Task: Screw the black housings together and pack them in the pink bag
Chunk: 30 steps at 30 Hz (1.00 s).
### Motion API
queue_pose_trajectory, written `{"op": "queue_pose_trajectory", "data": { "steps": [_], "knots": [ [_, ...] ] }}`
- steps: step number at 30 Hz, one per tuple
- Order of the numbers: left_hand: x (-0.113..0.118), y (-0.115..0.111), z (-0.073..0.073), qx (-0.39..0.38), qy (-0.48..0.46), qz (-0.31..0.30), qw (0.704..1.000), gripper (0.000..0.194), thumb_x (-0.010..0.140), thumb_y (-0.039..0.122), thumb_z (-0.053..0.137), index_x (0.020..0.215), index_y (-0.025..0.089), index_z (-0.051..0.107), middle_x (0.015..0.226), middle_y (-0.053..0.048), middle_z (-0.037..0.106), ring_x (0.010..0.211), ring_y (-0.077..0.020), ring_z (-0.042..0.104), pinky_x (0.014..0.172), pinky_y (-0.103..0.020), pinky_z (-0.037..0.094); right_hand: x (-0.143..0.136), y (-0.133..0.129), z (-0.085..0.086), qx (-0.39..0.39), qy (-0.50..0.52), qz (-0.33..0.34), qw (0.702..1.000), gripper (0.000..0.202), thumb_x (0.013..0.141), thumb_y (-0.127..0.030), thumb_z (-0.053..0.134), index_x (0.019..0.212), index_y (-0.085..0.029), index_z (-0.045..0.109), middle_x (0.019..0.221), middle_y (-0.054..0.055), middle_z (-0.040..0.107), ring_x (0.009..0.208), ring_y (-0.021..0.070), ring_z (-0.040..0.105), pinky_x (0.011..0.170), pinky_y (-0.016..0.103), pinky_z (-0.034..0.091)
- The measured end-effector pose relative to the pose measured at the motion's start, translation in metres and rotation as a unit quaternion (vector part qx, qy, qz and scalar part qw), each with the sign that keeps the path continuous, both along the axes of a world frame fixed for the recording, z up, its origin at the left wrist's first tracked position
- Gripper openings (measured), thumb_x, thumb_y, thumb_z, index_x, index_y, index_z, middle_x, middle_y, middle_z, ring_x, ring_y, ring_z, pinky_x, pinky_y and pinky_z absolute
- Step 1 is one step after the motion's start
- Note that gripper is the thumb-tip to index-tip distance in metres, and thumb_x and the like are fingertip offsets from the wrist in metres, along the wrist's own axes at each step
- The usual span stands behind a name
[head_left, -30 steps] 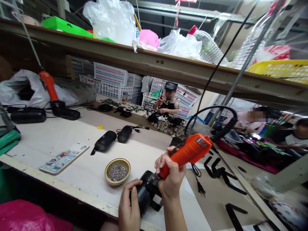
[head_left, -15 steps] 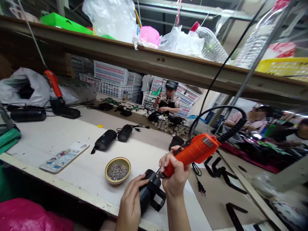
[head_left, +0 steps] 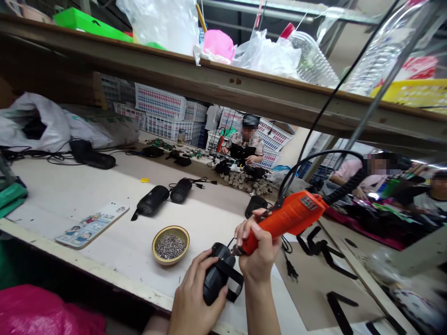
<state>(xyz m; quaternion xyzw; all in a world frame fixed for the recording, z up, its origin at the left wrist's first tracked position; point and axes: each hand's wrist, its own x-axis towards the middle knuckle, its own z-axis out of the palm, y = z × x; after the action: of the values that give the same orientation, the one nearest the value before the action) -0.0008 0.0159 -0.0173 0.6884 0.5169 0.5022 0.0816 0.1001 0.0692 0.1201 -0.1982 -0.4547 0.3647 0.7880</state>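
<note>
My left hand point(head_left: 196, 291) grips a black cylindrical housing point(head_left: 215, 279) near the table's front edge, fingers over its top and thumb at its lower side. A black U-shaped bracket point(head_left: 233, 274) sits on the housing, facing right. My right hand point(head_left: 260, 246) is wrapped around an orange electric screwdriver point(head_left: 288, 216), tilted with its bit toward the housing's upper end. Whether the bit touches the housing I cannot tell. To the left stands a yellow-rimmed bowl of small screws point(head_left: 171, 246).
Two black cylindrical units point(head_left: 152, 201) lie beyond the bowl, with a notebook point(head_left: 92, 225) at left. Black brackets point(head_left: 338, 309) lie at right, near a plug point(head_left: 291, 271). An overhead shelf point(head_left: 223, 77) crosses above. Co-workers point(head_left: 246, 142) sit across and at right.
My left thumb has come around the housing. The screwdriver has shifted slightly right. At far left, a hanging orange screwdriver and a black cylinder are gone from view. The co-worker opposite has lowered a hand.
</note>
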Motion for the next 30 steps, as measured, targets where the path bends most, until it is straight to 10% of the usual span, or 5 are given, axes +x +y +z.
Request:
{"op": "queue_pose_trajectory", "data": {
  "steps": [30],
  "knots": [
    [0.0005, 0.0019, -0.0027, 0.013, 0.009, -0.009, 1.0, 0.054, 0.085, 0.025, 0.062, 0.137, 0.028, 0.047, 0.138, -0.012, 0.06, 0.124, -0.0277, 0.064, 0.097, -0.045, 0.06, -0.0012, 0.0031, -0.0057, -0.017, -0.006, 0.023, 1.0, 0.018, 0.083, -0.024, 0.062, 0.1, -0.021, 0.057, 0.055, -0.009, 0.051, 0.038, 0.0088, 0.044, 0.047, 0.023, 0.039]
  ]
}}
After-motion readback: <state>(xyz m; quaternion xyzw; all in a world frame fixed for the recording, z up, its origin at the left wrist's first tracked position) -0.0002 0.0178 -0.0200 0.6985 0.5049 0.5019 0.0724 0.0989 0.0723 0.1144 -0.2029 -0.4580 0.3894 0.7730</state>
